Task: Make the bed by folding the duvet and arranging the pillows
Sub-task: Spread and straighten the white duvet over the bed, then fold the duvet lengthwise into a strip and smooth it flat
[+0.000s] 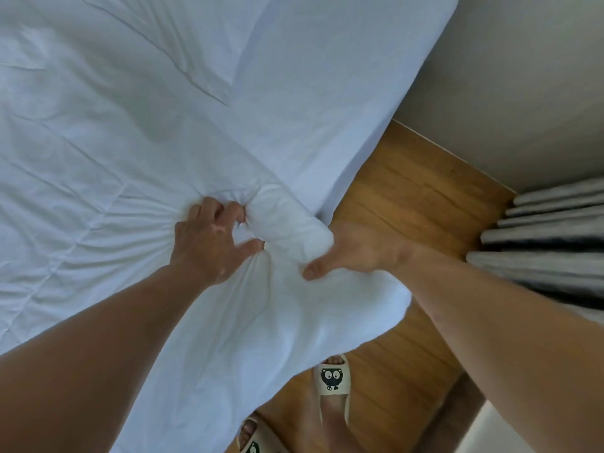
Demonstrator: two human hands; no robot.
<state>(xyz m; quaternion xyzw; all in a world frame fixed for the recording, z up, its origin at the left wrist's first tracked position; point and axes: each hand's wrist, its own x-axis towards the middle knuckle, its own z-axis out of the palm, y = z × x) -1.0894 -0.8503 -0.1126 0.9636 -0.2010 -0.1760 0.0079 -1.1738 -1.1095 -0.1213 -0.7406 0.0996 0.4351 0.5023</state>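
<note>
Right hand (356, 253) pinches the duvet (114, 165) corner, its fingers hidden beneath. Left hand (209, 243) clutches bunched duvet near the mattress (327, 93) edge.

A white cloth duvet (98, 191) fills the left of the frame, matt and soft, heavily creased, gathered into fine pleats near the centre. At the upper left, a white cloth pillow (163, 34) looks crisper, with a few sharp folds. The pale fitted cloth bed sheet (327, 93) at upper centre is smooth and taut. At right, the warm brown wooden plank floor (408, 197) shows grain and a slight sheen. The grey wall (523, 76) is flat matt. A grey pleated cloth curtain (549, 243) hangs at far right. The cream slippers (331, 377) at the bottom look like matt, rubbery foam.
</note>
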